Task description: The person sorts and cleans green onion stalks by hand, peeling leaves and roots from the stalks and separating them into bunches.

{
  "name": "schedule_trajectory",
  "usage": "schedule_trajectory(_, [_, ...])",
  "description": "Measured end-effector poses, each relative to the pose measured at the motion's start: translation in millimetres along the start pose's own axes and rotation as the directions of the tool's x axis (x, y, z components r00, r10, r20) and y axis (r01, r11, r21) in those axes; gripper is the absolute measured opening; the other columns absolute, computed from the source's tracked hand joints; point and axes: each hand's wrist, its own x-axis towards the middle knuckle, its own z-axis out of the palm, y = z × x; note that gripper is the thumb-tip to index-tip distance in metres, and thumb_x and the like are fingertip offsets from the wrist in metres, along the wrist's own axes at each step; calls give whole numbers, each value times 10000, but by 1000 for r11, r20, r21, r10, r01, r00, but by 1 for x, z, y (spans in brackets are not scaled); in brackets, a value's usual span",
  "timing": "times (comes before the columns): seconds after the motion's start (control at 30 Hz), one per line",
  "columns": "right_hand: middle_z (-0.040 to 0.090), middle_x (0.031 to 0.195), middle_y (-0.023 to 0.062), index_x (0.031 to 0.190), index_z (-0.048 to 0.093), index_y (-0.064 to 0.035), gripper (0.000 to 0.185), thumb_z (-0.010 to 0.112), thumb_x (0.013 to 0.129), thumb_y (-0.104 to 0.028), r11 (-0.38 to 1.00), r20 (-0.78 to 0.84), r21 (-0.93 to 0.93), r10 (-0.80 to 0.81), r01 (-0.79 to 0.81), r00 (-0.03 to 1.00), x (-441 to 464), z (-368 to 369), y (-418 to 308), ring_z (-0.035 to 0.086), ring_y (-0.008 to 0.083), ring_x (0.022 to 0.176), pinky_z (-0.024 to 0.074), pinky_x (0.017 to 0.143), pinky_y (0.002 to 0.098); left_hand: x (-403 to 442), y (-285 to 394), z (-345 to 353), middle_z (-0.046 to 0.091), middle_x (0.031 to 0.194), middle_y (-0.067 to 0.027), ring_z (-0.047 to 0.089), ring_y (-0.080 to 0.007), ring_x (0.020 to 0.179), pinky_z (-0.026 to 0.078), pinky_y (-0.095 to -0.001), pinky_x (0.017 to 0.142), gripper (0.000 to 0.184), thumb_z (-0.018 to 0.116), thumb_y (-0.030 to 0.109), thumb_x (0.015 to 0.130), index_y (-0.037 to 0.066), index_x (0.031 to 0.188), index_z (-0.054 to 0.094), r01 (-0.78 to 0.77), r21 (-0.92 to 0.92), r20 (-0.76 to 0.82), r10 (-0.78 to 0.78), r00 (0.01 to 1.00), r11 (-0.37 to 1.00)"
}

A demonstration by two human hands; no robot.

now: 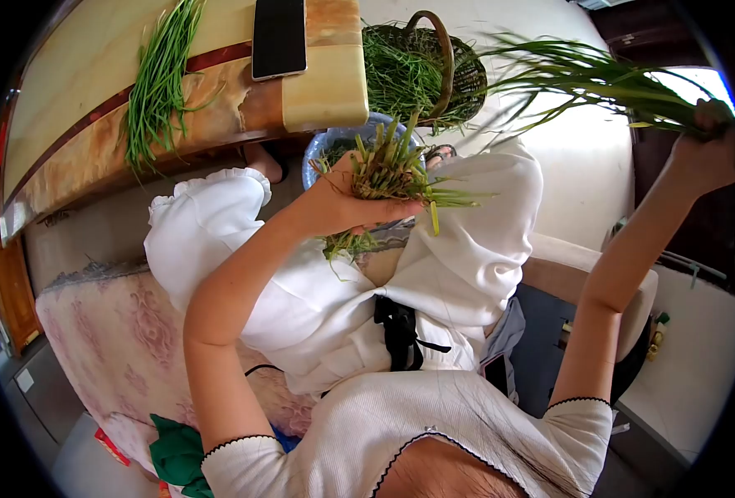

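My left hand (347, 199) is closed around a bunch of short green stalks (388, 166), held over my lap beside a blue-rimmed bin (311, 162). Far out to the right, my right hand (712, 141) is raised and grips a bundle of long green leaves (600, 83), which stretches leftward and is partly blurred. Behind the bin stands a wicker basket (469, 79) with a curved handle, full of loose green leaves (401, 70). Another pile of long green leaves (158, 91) lies across the edge of the stone-topped table.
A black phone (279, 37) lies on the table (326, 91) at the upper left. I sit on a pink patterned sofa (135, 332). A green cloth (177, 456) is at the lower left, and a grey cloth (513, 340) lies to the right of my lap.
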Motion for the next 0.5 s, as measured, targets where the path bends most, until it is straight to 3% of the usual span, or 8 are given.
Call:
schedule_trajectory(0.07, [384,570,52,696,468,26,158,420,742,-117,973,-134,-213,-114,84,984,7,4,-4,346,122,496,424,566,283,0,-2,0,504,553,38,358,-24,386,248,-160,322,151,632,138,651,65,747,543,-9,-2,5,9,1000,1000])
schedule_trajectory(0.17, [378,574,58,672,457,18,176,409,753,-131,672,314,-574,-348,469,883,6,8,-9,362,133,508,427,643,346,0,-3,1,518,590,-14,392,-41,412,281,-171,327,186,622,71,649,56,791,502,-17,11,-23,17,1000,1000])
schedule_trajectory(0.23, [374,576,62,656,449,12,191,401,761,-140,341,615,-624,-342,704,711,4,13,-10,372,140,516,429,695,388,-1,0,1,529,604,-9,397,-32,415,286,-164,329,181,623,65,647,68,789,510,2,42,-55,0,999,999])
schedule_trajectory(0.27, [374,576,62,656,449,12,191,401,761,-140,342,616,-621,-342,705,709,0,16,-7,372,140,516,429,695,388,-1,0,1,529,604,-9,397,-32,415,286,-164,329,181,623,65,647,68,789,510,1,41,-56,1,998,999])
schedule_trajectory(0.3, [372,578,64,658,441,10,201,395,772,-148,826,483,-395,-185,402,856,-9,21,0,368,139,510,426,677,370,-2,0,2,546,662,-8,448,-37,502,336,-159,404,171,610,61,657,51,806,527,-81,-54,-47,78,996,995])
schedule_trajectory(0.33, [369,579,67,660,433,8,211,389,784,-157,998,433,-20,59,-56,899,-19,28,6,364,139,504,424,660,353,-2,0,3,563,719,-7,499,-42,588,387,-154,478,166,598,57,668,35,823,543,-161,-148,-46,155,987,976])
schedule_trajectory(0.43, [376,573,26,732,448,-36,128,436,788,-150,940,630,180,116,-290,768,-45,50,22,320,86,439,292,392,191,-5,8,5,564,815,-38,518,-63,744,413,-171,630,186,576,15,674,7,852,523,-88,112,-184,108,977,990])
schedule_trajectory(0.5, [389,573,0,818,465,-55,75,483,762,-102,970,523,3,204,-241,828,-77,76,19,285,48,403,213,336,173,-5,3,1,564,808,-36,518,-63,751,415,-177,640,193,576,17,674,3,858,519,-165,90,-171,179,969,982])
